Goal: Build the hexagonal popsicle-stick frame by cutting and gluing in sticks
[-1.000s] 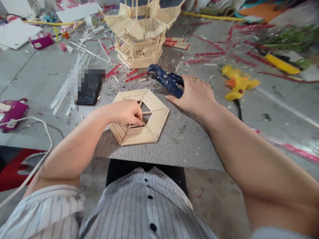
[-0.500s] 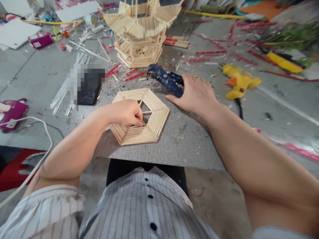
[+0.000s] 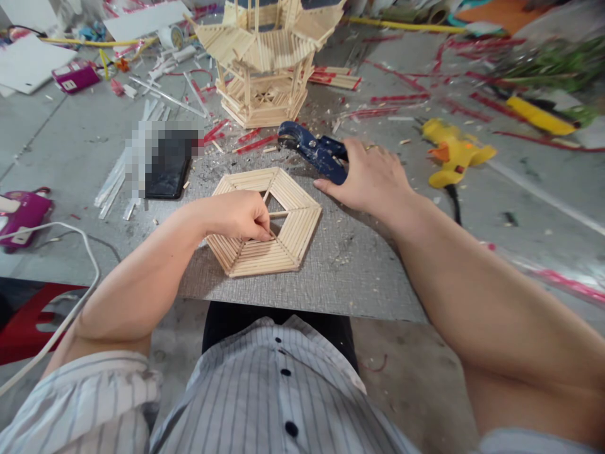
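A flat hexagonal panel [image 3: 296,234] of thin wooden sticks lies near the table's front edge, with spokes crossing its open centre. My left hand [image 3: 243,215] reaches over its left side, fingers pinched together at the inner edge of the front section. Whatever sits between those fingertips is hidden. To the right, my right hand [image 3: 375,173] is closed around the handle end of a blue hand cutter [image 3: 316,153], whose rounded head points left toward the panel's far side. Behind the panel stands a stick-built pavilion model [image 3: 265,94] with a flared roof.
A black phone [image 3: 167,167] lies left of the panel beside clear glue sticks [image 3: 113,183]. On the right rests a yellow glue gun [image 3: 454,151] with its cord. Red-tipped sticks [image 3: 335,79], red strips and wood scraps litter the table [image 3: 359,277]. A white cable [image 3: 89,252] runs at left.
Hardly anything differs. Both hands keep their places on the panel and the cutter, and the view has shifted very slightly.
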Tool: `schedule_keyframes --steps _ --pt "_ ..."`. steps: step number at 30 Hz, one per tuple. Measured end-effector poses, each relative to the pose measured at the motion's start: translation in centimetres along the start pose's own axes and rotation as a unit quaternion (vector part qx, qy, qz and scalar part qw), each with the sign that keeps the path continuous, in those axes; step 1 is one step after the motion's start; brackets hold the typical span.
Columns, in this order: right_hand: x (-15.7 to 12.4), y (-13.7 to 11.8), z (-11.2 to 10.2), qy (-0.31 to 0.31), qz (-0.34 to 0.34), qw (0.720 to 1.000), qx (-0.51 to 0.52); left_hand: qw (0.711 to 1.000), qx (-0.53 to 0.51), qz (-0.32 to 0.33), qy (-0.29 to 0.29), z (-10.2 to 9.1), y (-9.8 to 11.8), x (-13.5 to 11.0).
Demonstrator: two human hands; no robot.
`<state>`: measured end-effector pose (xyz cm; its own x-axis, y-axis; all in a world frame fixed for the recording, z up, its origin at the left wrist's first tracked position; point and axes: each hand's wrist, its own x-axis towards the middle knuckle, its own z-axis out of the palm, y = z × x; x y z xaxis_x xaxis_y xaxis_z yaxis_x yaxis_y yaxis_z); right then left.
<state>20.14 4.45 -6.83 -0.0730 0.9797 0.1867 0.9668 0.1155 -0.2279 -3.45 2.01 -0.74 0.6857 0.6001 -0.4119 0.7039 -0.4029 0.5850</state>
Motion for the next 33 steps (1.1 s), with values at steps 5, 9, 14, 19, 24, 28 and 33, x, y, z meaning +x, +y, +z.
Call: schedule_keyframes --steps 5,9,14,19,24,28,33 --pt "-0.11 -0.23 -0.37 -0.002 -0.003 1.0 -0.008 1.0 -0.011 -0.013 0.0 -0.03 0.08 -0.01" --pt "-0.05 -0.02 -0.13 0.009 -0.005 1.0 -0.017 1.0 0.011 -0.011 -0.001 -0.03 0.13 0.0" --pt "-0.03 -0.08 -0.15 0.002 -0.002 1.0 -0.015 1.0 0.012 -0.003 -0.003 0.0 -0.01 -0.01" --pt "0.03 0.01 -0.08 -0.01 0.002 1.0 0.002 1.0 0.005 0.012 -0.006 -0.06 -0.12 -0.06" --pt "0.21 0.49 0.58 0.02 -0.008 1.0 -0.003 1.0 0.007 0.006 -0.013 -0.19 0.11 -0.09" --pt "0.12 0.3 0.46 0.016 -0.002 1.0 -0.015 1.0 0.007 0.0 -0.02 -0.2 0.12 -0.08" --pt "0.07 0.03 0.3 0.008 -0.024 1.0 -0.012 1.0 0.003 0.002 -0.02 -0.23 0.09 -0.1"
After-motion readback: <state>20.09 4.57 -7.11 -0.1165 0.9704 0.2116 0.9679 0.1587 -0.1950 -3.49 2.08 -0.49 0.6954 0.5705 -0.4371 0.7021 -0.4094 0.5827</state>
